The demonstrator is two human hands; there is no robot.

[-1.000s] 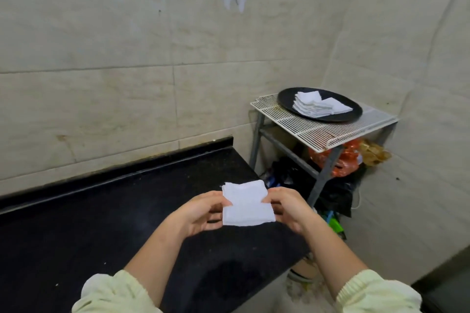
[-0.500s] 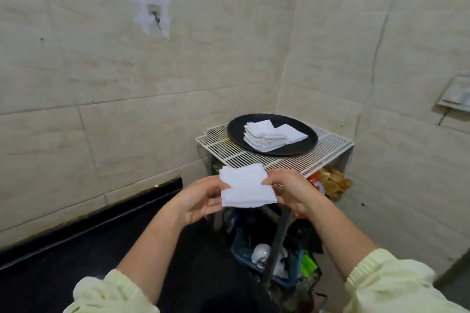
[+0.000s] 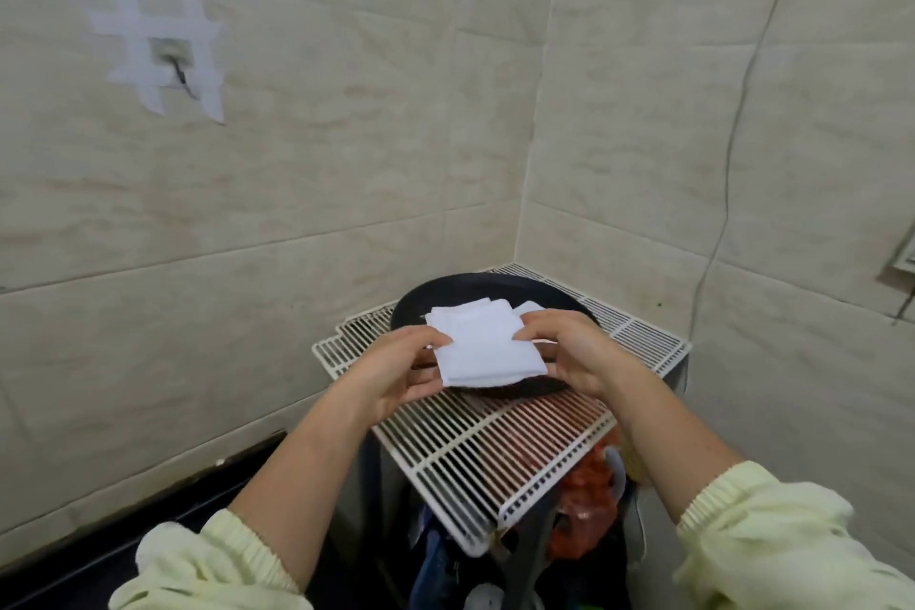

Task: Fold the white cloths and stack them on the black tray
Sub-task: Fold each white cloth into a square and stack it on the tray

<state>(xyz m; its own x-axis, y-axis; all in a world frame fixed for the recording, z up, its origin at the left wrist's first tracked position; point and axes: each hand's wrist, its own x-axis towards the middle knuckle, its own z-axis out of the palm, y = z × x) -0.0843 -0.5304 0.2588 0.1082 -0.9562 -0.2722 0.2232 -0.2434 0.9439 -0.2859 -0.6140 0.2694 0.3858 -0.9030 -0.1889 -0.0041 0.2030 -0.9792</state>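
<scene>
A wire rack (image 3: 495, 461) in the tiled corner carries the black tray (image 3: 495, 281), with a red bag (image 3: 589, 495) below it. Both forearms reach forward over the rack, holding a folded cloth (image 3: 482, 347) over the tray, where it hides most of the stack (image 3: 529, 307). Each grip is narrow: the left hand (image 3: 401, 367) pinches the cloth's left edge and the right hand (image 3: 574, 352) its right edge.

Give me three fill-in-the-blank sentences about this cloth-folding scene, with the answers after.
1. The left hand and right hand hold a folded ____ cloth.
2. Behind the cloth lies a round ____ tray.
3. The tray rests on a wire rack standing in the ____ where two tiled walls meet.
Answers: white; black; corner.
</scene>
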